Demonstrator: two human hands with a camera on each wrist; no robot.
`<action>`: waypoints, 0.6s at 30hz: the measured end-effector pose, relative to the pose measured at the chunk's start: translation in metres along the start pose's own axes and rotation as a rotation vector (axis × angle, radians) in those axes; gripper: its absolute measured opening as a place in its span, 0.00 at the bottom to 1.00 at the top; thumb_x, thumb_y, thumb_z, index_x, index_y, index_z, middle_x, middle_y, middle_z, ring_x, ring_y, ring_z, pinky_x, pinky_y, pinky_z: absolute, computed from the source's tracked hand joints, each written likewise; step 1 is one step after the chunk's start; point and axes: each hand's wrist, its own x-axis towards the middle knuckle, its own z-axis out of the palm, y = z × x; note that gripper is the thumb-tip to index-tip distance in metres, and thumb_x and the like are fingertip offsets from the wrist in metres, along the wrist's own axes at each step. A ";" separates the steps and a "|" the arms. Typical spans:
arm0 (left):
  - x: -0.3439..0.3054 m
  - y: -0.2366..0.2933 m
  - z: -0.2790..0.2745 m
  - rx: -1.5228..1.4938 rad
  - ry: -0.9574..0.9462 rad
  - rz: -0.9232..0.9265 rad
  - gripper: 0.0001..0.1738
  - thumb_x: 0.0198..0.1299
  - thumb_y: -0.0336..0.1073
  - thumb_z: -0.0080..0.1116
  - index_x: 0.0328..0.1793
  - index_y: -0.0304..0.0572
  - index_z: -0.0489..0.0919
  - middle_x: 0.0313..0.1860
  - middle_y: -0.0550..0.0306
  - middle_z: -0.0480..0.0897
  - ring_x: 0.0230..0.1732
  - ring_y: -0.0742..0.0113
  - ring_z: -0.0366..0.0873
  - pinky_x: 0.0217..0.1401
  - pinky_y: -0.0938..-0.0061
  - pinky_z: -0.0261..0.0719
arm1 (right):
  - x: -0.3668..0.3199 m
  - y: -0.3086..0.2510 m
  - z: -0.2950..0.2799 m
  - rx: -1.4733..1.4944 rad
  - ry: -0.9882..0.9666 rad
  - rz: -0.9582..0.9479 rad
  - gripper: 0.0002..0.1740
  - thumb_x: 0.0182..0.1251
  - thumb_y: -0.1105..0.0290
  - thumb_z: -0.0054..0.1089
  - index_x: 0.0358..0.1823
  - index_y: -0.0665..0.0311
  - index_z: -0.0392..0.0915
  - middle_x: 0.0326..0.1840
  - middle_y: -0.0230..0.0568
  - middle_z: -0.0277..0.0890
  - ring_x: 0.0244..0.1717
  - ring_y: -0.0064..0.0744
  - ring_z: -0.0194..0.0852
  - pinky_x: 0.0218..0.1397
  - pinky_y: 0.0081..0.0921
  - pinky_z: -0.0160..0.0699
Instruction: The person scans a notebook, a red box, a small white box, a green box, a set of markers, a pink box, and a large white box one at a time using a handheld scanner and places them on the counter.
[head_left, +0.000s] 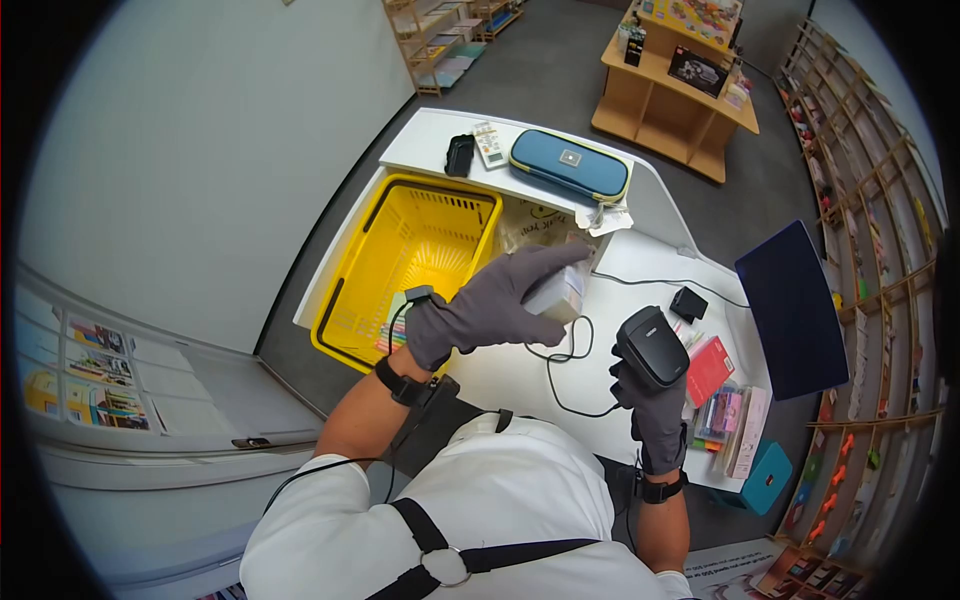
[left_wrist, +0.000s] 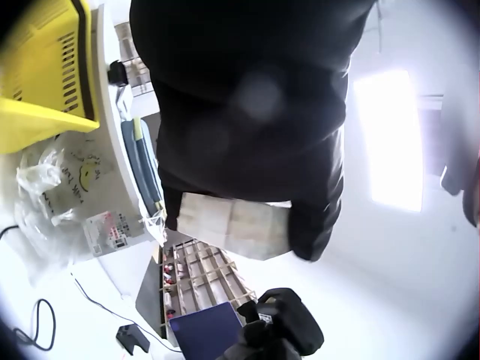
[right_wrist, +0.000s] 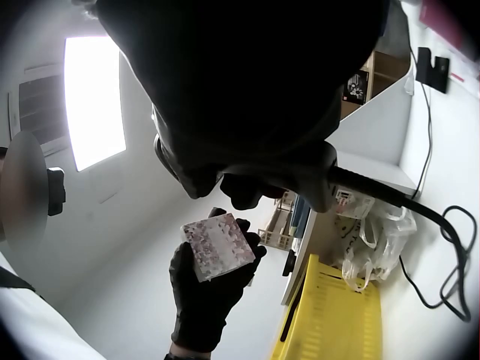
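My gloved left hand grips a small pale square box between thumb and fingers, above the counter beside the yellow basket. A pink and white speckled face of the box shows in the right wrist view. In my gloved right hand is a black corded barcode scanner, held upright over the counter. Its cable curls away across the white top. The left wrist view shows the box pinched at its two sides, with the scanner a short way beyond.
Plastic bags lie beside the basket. A blue case, a calculator and a black holder sit on the raised ledge. To the right stand a monitor, a red packet and several stationery packs.
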 end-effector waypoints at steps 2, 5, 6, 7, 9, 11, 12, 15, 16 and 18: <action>-0.001 -0.030 0.006 -0.693 -0.010 -0.071 0.54 0.53 0.44 0.75 0.89 0.47 0.67 0.74 0.37 0.80 0.71 0.41 0.83 0.77 0.48 0.79 | 0.004 0.008 -0.003 -0.028 -0.009 -0.035 0.20 0.64 0.78 0.76 0.57 0.68 0.84 0.39 0.35 0.90 0.32 0.20 0.86 0.33 0.21 0.84; -0.008 -0.049 0.014 -1.213 0.003 -0.137 0.53 0.60 0.51 0.69 0.91 0.44 0.63 0.78 0.35 0.77 0.74 0.37 0.80 0.80 0.41 0.75 | 0.007 -0.002 -0.005 -0.002 -0.051 0.062 0.21 0.62 0.77 0.77 0.57 0.67 0.84 0.40 0.35 0.90 0.35 0.21 0.87 0.36 0.22 0.85; -0.012 -0.051 0.018 -1.393 0.023 -0.158 0.53 0.65 0.56 0.64 0.93 0.43 0.60 0.81 0.33 0.74 0.76 0.34 0.79 0.81 0.35 0.73 | 0.005 -0.003 -0.006 0.008 -0.073 0.111 0.22 0.62 0.77 0.78 0.58 0.67 0.83 0.41 0.35 0.90 0.36 0.21 0.88 0.38 0.23 0.86; -0.013 -0.054 0.022 -1.575 0.043 -0.179 0.54 0.69 0.60 0.60 0.94 0.41 0.56 0.83 0.32 0.72 0.77 0.31 0.77 0.82 0.30 0.70 | 0.004 0.000 -0.007 0.010 -0.064 0.114 0.22 0.62 0.77 0.78 0.58 0.67 0.83 0.41 0.35 0.90 0.36 0.21 0.88 0.38 0.23 0.86; -0.012 -0.061 0.025 -1.653 0.053 -0.205 0.53 0.71 0.64 0.55 0.94 0.41 0.56 0.84 0.32 0.71 0.79 0.29 0.75 0.82 0.28 0.68 | 0.005 0.011 -0.010 -0.048 -0.083 -0.014 0.22 0.64 0.81 0.71 0.61 0.69 0.83 0.46 0.40 0.91 0.38 0.26 0.89 0.36 0.25 0.88; -0.012 -0.064 0.028 -1.806 0.104 -0.256 0.53 0.75 0.70 0.47 0.95 0.42 0.55 0.86 0.31 0.68 0.81 0.27 0.72 0.82 0.22 0.64 | 0.004 0.008 -0.010 -0.079 -0.091 -0.072 0.23 0.66 0.82 0.67 0.63 0.69 0.84 0.49 0.43 0.91 0.40 0.28 0.90 0.35 0.27 0.89; -0.011 -0.066 0.029 -1.807 0.103 -0.262 0.53 0.75 0.70 0.47 0.95 0.42 0.55 0.86 0.31 0.68 0.81 0.27 0.72 0.82 0.22 0.64 | 0.004 0.005 -0.010 -0.075 -0.105 -0.060 0.22 0.66 0.82 0.68 0.63 0.69 0.84 0.49 0.42 0.91 0.39 0.28 0.90 0.35 0.26 0.89; -0.009 -0.068 0.032 -1.868 0.027 -0.176 0.48 0.76 0.69 0.49 0.91 0.44 0.64 0.84 0.33 0.71 0.80 0.28 0.73 0.82 0.24 0.67 | 0.001 -0.004 -0.009 -0.065 -0.138 -0.033 0.22 0.65 0.81 0.69 0.62 0.69 0.84 0.48 0.41 0.91 0.39 0.27 0.90 0.36 0.25 0.89; -0.009 -0.069 0.033 -1.868 0.029 -0.176 0.48 0.76 0.69 0.49 0.91 0.44 0.64 0.84 0.33 0.71 0.80 0.28 0.73 0.82 0.24 0.67 | 0.000 -0.008 -0.008 -0.100 -0.151 -0.028 0.23 0.64 0.81 0.69 0.62 0.68 0.84 0.48 0.41 0.91 0.39 0.27 0.90 0.38 0.26 0.89; -0.008 -0.071 0.036 -1.859 0.056 -0.204 0.48 0.77 0.70 0.49 0.91 0.44 0.65 0.83 0.33 0.72 0.79 0.29 0.74 0.82 0.25 0.69 | -0.001 -0.014 -0.006 -0.171 -0.178 -0.021 0.23 0.63 0.81 0.70 0.62 0.68 0.84 0.47 0.39 0.91 0.41 0.27 0.90 0.42 0.26 0.90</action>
